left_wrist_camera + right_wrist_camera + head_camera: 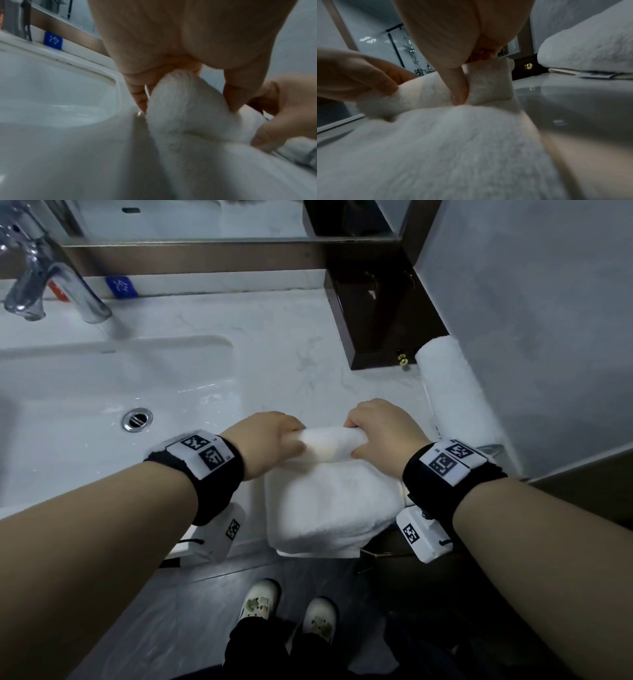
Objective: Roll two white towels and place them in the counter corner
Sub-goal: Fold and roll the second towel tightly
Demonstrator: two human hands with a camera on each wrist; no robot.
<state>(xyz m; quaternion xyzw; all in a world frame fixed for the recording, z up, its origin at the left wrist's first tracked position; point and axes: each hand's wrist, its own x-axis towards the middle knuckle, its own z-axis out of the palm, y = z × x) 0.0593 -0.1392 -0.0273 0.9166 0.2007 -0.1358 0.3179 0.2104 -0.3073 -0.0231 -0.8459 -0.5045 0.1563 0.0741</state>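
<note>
A white towel (329,501) lies folded on the counter near its front edge, its far end curled into a tight roll (329,445). My left hand (274,441) grips the roll's left end (185,105), fingers behind and thumb in front. At the other end my right hand (380,436) grips the roll (489,83) the same way. A second white towel (455,395), fully rolled, lies along the right wall, also visible in the right wrist view (590,50).
The sink basin (85,392) with its drain (137,419) and a chrome tap (41,278) fills the left. A dark wooden cabinet (373,313) with a brass knob (402,359) stands in the back right corner. Marble counter (281,347) lies between.
</note>
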